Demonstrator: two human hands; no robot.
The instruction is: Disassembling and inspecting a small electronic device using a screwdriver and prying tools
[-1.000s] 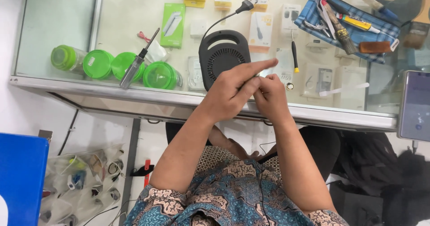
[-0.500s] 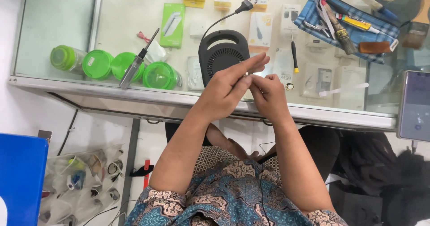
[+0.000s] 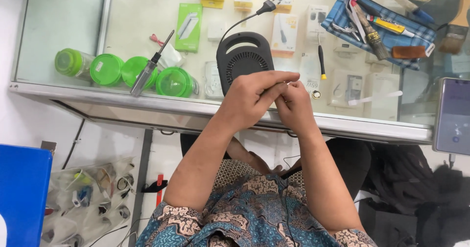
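Two hands meet above near edge of glass counter. Left hand and right hand touching, fingertips pinched together on something too small to identify. Black round device just beyond hands. Green lidded jars and screwdriver at left; phone at right.

Hands at the tabletop's near edge

The left hand and right hand meet over the near edge of the tabletop, before the fan; jars and a screwdriver lie leftward, a tool pouch at the far right corner.
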